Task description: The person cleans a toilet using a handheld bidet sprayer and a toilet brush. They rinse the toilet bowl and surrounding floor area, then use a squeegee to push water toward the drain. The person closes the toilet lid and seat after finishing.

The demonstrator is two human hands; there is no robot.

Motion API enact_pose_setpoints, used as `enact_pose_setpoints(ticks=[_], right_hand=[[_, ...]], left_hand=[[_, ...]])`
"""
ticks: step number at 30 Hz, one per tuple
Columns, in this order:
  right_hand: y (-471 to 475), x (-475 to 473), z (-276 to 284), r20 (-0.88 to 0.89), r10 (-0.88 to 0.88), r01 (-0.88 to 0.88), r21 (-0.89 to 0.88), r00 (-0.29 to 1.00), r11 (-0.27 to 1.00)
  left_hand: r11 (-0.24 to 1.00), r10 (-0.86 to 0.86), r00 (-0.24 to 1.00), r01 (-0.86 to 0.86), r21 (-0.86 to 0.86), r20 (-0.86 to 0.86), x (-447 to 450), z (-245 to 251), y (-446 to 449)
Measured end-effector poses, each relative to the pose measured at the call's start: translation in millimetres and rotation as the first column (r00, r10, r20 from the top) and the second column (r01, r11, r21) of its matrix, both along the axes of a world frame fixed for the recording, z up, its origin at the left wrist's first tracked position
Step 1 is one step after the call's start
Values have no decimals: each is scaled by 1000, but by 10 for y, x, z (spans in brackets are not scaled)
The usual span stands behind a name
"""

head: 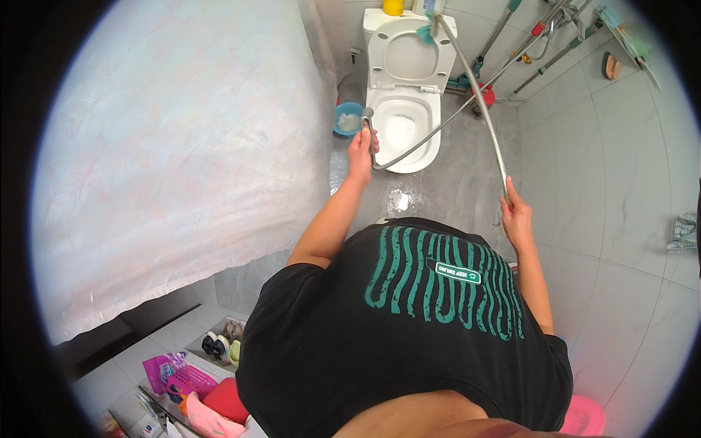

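My left hand (361,154) is closed around a handheld sprayer (368,116), just left of the open toilet bowl. A grey hose (424,139) runs from it up to the right. In my right hand (515,211) is the lower end of a long metal pole (482,104); a green-bristled brush head (425,34) shows at its far end, over the raised lid. The white toilet (435,148) has its seat and lid up. Left of the bowl, a blue basin (339,127) holds something whitish.
A pale curtain (191,137) hangs along the left. Several mops and poles (498,34) lean in the back right corner, near a red object (483,94). Tiled wall (575,164) stands at right. The grey floor (460,180) looks wet. A pink basin (583,416) lies behind me.
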State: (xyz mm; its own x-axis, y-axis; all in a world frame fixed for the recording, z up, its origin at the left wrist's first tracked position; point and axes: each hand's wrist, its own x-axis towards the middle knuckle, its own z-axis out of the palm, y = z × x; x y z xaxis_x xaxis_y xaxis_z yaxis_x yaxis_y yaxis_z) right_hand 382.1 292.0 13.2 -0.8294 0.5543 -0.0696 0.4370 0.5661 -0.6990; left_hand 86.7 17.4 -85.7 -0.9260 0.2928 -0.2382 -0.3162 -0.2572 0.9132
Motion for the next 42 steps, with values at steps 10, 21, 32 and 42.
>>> enact_pose_setpoints(ticks=[10, 21, 32, 42], right_hand=[[-125, -258, -388, -57, 115, -107, 130, 992, 986], [60, -456, -474, 61, 223, -231, 271, 973, 934], [-68, -917, -724, 329, 270, -372, 300, 905, 878], [-68, -960, -1076, 421, 299, -427, 250, 856, 869]], left_hand=[[997, 3, 998, 1, 75, -63, -105, 125, 144], [994, 46, 997, -40, 99, -61, -4, 154, -20], [983, 18, 985, 13, 182, -169, -292, 719, 218], [993, 56, 996, -49, 108, -63, 14, 350, -10]])
